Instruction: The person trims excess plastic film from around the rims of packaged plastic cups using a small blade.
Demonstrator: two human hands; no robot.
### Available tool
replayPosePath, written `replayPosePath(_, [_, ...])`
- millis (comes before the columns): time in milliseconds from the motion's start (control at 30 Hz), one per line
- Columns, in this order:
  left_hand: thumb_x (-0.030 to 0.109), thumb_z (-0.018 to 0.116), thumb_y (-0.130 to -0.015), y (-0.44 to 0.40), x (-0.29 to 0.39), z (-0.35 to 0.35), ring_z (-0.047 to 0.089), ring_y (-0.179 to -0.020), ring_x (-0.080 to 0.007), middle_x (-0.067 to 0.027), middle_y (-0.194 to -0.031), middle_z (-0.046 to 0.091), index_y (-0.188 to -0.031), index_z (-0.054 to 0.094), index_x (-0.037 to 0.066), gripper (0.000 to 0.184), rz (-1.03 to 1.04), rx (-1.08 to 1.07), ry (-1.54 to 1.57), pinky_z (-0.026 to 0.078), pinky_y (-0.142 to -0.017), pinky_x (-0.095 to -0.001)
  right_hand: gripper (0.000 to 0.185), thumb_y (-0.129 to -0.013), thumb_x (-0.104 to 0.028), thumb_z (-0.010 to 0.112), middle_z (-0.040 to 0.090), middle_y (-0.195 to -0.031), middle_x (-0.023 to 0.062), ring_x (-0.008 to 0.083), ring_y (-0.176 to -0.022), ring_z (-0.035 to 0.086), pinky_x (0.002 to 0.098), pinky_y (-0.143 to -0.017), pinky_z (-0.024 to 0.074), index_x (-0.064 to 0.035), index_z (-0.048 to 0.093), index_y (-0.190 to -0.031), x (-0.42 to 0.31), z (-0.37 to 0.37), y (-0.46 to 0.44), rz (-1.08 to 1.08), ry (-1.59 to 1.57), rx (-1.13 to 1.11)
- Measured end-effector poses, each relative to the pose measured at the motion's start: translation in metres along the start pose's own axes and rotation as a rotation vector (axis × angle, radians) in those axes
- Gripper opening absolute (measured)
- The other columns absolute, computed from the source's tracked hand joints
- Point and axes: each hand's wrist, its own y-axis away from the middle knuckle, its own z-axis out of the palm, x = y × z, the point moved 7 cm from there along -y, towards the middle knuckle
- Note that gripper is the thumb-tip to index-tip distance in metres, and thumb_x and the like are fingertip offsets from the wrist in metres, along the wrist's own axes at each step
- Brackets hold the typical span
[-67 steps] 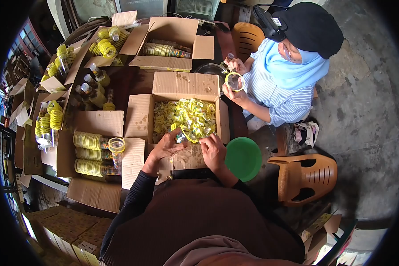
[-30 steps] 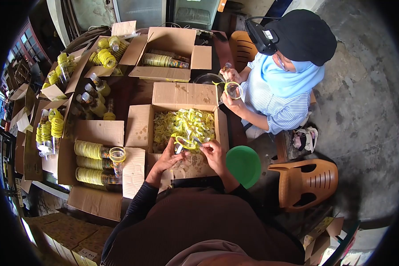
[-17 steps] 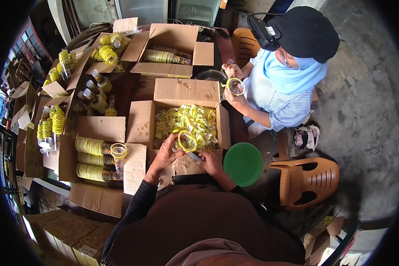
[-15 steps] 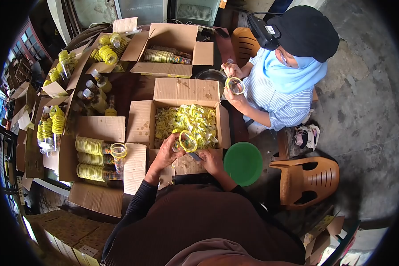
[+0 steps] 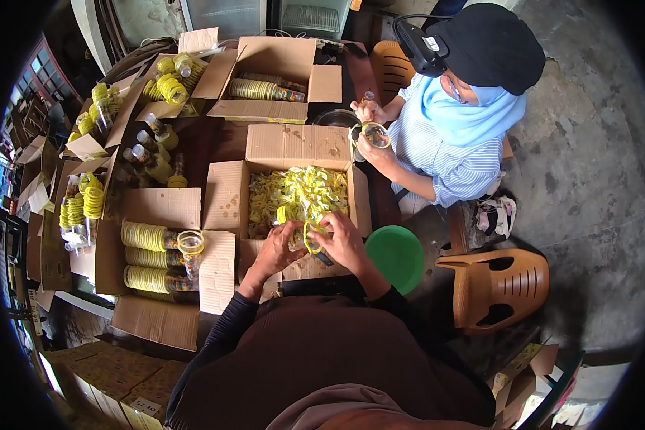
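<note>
My left hand (image 5: 278, 249) is closed around a clear plastic jar with a yellow rim (image 5: 308, 235), held over the near edge of an open cardboard box (image 5: 226, 197). The fingers of my right hand (image 5: 345, 242) are bent at the jar's rim. A slim dark tool (image 5: 324, 257) sticks out beneath that hand; its kind is not clear. Just beyond both hands, a heap of yellow and clear plastic scraps (image 5: 301, 190) fills the box.
Stacked jars with yellow rims (image 5: 147, 258) lie in a box at left, with one jar (image 5: 191, 247) on top. Another box (image 5: 276, 57) stands behind. A green basin (image 5: 394, 259) and orange chair (image 5: 491, 290) are at right. A co-worker (image 5: 444, 136) handles a similar jar.
My right hand has risen from the box's near edge to the jar's rim. The jar has tilted, its opening now turned sideways. The co-worker's hands have shifted slightly.
</note>
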Motion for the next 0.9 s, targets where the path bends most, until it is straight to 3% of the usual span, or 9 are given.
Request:
replayPosePath(300, [0.021, 0.085, -0.066, 0.001, -0.011, 0.014, 0.063, -0.1, -0.0397, -0.0212, -0.115, 0.061, -0.13, 0.042, -0.002, 0.08, 0.038, -0.143, 0.124, 0.05, -0.088, -0.0423, 0.021, -0.087, -0.02, 0.066, 0.06, -0.092, 0.0122, 0.0289, -0.083, 0.062, 0.0407, -0.073, 0.0515, -0.0034, 0.054, -0.095, -0.031, 0.02, -0.011, -0.254, 0.284, -0.299])
replayPosePath(500, [0.022, 0.085, -0.066, -0.005, -0.005, 0.008, 0.065, -0.096, -0.0203, -0.0141, -0.101, 0.067, -0.119, 0.055, -0.005, 0.067, -0.198, -0.48, 0.597, 0.052, -0.084, -0.0345, 0.024, -0.093, -0.027, 0.061, 0.062, -0.083, 0.0129, 0.0317, -0.078, 0.065, 0.0429, -0.068, 0.0512, -0.0039, 0.057, -0.09, -0.033, 0.023, -0.024, -0.308, 0.247, -0.449])
replayPosePath(633, [0.014, 0.08, -0.07, -0.007, 0.007, -0.012, 0.064, -0.083, -0.0171, -0.0099, -0.091, 0.068, -0.11, 0.06, -0.003, 0.048, 0.064, -0.317, 0.618, 0.053, -0.079, -0.0322, 0.027, -0.096, -0.033, 0.055, 0.063, -0.079, 0.0108, 0.0336, -0.077, 0.065, 0.0442, -0.064, 0.05, -0.0074, 0.062, -0.09, -0.032, 0.022, -0.033, -0.259, 0.034, -0.557])
replayPosePath(667, [0.023, 0.08, -0.067, -0.005, -0.003, -0.006, 0.062, -0.081, -0.013, -0.0087, -0.094, 0.069, -0.11, 0.061, -0.001, 0.052, -0.061, -0.354, 0.533, 0.051, -0.078, -0.0327, 0.029, -0.096, -0.035, 0.053, 0.062, -0.079, 0.0117, 0.0347, -0.075, 0.064, 0.044, -0.064, 0.0498, -0.0089, 0.064, -0.095, -0.029, 0.021, -0.034, -0.264, -0.073, -0.584])
replayPosePath(700, [0.019, 0.081, -0.065, -0.003, 0.0, -0.007, 0.062, -0.082, -0.0121, -0.0076, -0.093, 0.068, -0.108, 0.062, -0.001, 0.051, -0.106, -0.363, 0.468, 0.051, -0.078, -0.031, 0.028, -0.096, -0.032, 0.053, 0.061, -0.078, 0.0146, 0.0357, -0.074, 0.062, 0.0441, -0.065, 0.049, -0.0076, 0.066, -0.098, -0.034, 0.018, -0.03, -0.549, -0.076, -0.45])
replayPosePath(767, [0.014, 0.082, -0.065, 0.002, -0.004, -0.006, 0.061, -0.083, -0.0108, -0.0058, -0.093, 0.068, -0.107, 0.062, -0.001, 0.049, -0.232, -0.356, 0.81, 0.051, -0.078, -0.0293, 0.017, -0.088, -0.015, 0.059, 0.059, -0.087, 0.0116, 0.0308, -0.074, 0.061, 0.0415, -0.06, 0.0475, -0.0045, 0.066, -0.099, -0.02, 0.026, -0.033, -0.247, -0.196, -0.649])
replayPosePath(800, [0.014, 0.082, -0.067, -0.001, 0.01, -0.015, 0.061, -0.084, -0.0103, -0.0044, -0.094, 0.067, -0.108, 0.061, -0.002, 0.049, -0.12, -0.343, 0.889, 0.051, -0.078, -0.0288, 0.019, -0.087, -0.009, 0.06, 0.058, -0.086, 0.0114, 0.0304, -0.074, 0.061, 0.0406, -0.059, 0.0481, -0.0015, 0.066, -0.103, -0.033, 0.018, -0.025, -0.681, -0.199, -0.377])
replayPosePath(833, [0.021, 0.079, -0.073, 0.001, 0.007, -0.015, 0.061, -0.083, -0.0096, -0.0038, -0.096, 0.068, -0.111, 0.06, -0.003, 0.049, 0.009, -0.302, 0.705, 0.051, -0.078, -0.0287, 0.024, -0.098, -0.023, 0.055, 0.063, -0.08, 0.0119, 0.0258, -0.076, 0.065, 0.0354, -0.069, 0.0498, 0.0003, 0.062, -0.1, -0.016, 0.03, -0.03, -0.302, -0.279, -0.584])
replayPosePath(900, [0.024, 0.08, -0.074, 0.01, -0.016, -0.003, 0.062, -0.081, -0.0113, -0.0073, -0.093, 0.068, -0.112, 0.059, -0.004, 0.052, -0.3, -0.267, 0.998, 0.052, -0.075, -0.0297, 0.027, -0.1, -0.025, 0.055, 0.067, -0.085, 0.0084, 0.016, -0.082, 0.065, 0.0308, -0.073, 0.0501, 0.0017, 0.062, -0.101, 0.004, 0.042, -0.028, 0.017, -0.676, -0.485])
